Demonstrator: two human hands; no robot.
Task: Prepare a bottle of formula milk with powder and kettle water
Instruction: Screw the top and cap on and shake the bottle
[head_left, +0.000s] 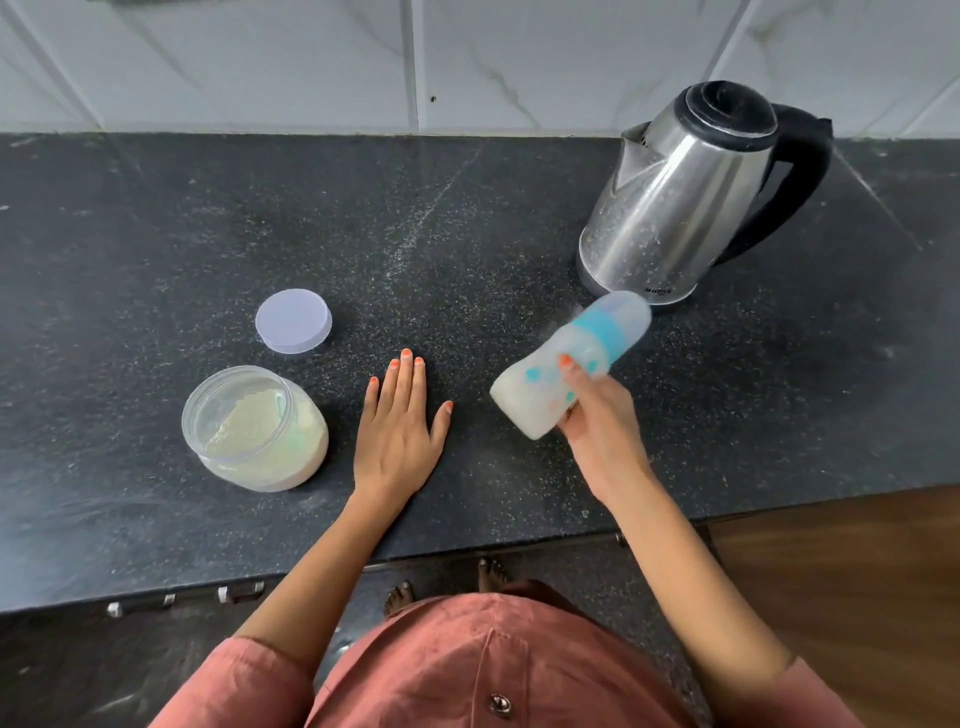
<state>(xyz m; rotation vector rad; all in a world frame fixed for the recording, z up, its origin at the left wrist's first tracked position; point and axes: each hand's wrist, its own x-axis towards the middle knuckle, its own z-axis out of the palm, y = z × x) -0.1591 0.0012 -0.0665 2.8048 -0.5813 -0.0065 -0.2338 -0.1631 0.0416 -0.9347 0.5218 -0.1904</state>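
Note:
My right hand (597, 421) grips a baby bottle (540, 389) above the black counter. The bottle is tilted, its capped top with the blue ring pointing up and right toward the kettle, and it looks motion-blurred. White milk fills its lower part. My left hand (397, 431) lies flat on the counter, fingers apart, holding nothing. A steel kettle (675, 202) with a black lid and handle stands at the back right. At the left sits an open clear jar (254, 428) of pale powder, with a scoop partly visible inside.
The jar's round translucent lid (294, 322) lies flat behind the jar. The dark speckled counter (156, 234) meets a white tiled wall at the back. The counter's front edge runs near my body, with my bare feet on the floor below.

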